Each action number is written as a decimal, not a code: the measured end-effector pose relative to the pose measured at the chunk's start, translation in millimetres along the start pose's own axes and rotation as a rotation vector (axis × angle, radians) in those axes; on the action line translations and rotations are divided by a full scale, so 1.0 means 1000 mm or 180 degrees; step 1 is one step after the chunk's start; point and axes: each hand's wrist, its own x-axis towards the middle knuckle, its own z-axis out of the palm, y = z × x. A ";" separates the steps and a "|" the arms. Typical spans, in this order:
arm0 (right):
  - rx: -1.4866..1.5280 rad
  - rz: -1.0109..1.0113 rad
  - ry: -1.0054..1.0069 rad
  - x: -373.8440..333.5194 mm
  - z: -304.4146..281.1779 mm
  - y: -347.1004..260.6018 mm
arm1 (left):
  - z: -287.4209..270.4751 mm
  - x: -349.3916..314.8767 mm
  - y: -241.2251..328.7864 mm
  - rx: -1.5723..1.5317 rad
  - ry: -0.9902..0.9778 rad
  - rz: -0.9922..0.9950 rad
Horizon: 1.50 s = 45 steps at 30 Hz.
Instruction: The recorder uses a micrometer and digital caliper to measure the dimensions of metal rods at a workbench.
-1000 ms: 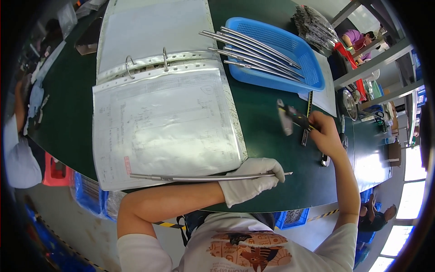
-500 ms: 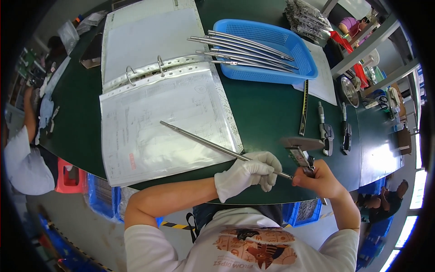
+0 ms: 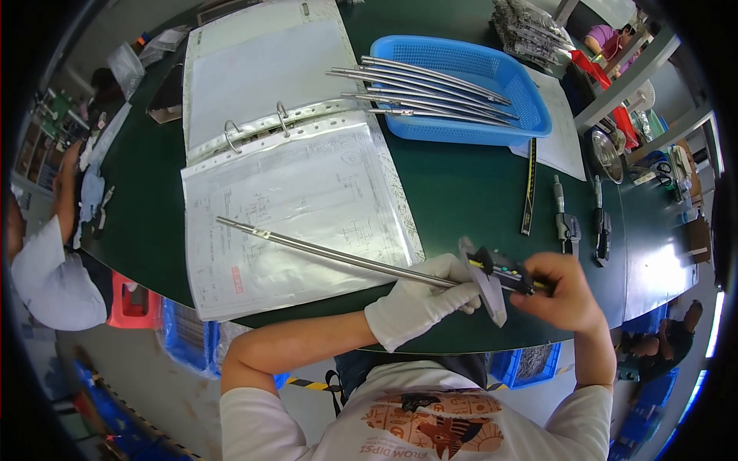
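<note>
My left hand (image 3: 423,306), in a white glove, is closed around a slim metal rod (image 3: 330,255) near its right end. The rod slants up to the left over the open ring binder (image 3: 280,207). In my bare right hand (image 3: 561,290) is a caliper (image 3: 492,275) with a black display body. Its metal jaws are at the rod's right end, beside my gloved fingers; whether they touch the rod I cannot tell. Several similar rods (image 3: 430,84) lie across a blue perforated basket (image 3: 530,115) at the back of the green table.
Two micrometers (image 3: 567,223) (image 3: 602,230) and a tape measure strip (image 3: 529,188) lie to the right. A metal bowl (image 3: 606,154) stands farther right. Packed parts (image 3: 530,31) are stacked behind the basket. A co-worker in white (image 3: 58,276) sits at the left, near a red stool (image 3: 131,301).
The rod has shifted left and lower within my left hand's grip. My right hand has turned the caliper, bringing its jaws to the rod's right end. The view has shifted slightly.
</note>
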 end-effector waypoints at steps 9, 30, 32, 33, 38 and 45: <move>-0.0526 -0.1185 0.1759 0.017 -0.019 0.031 | 0.000 -0.002 -0.005 0.1034 0.0050 0.0510; -0.0851 0.0026 0.1918 0.030 -0.005 0.087 | 0.006 0.026 -0.016 0.1650 -0.0287 0.0183; -0.0835 -0.0103 0.1927 0.032 -0.003 0.089 | 0.003 0.024 -0.015 0.1674 -0.0338 0.0085; -0.0839 -0.0163 0.1855 0.032 -0.003 0.088 | 0.003 0.024 -0.014 0.1776 -0.0372 0.0162; -0.0840 -0.0314 0.1784 0.034 0.001 0.088 | 0.001 0.024 -0.008 0.1744 -0.0384 0.0212; -0.0821 -0.0100 0.1678 0.035 0.002 0.083 | -0.002 0.024 -0.009 0.1976 -0.0556 0.0248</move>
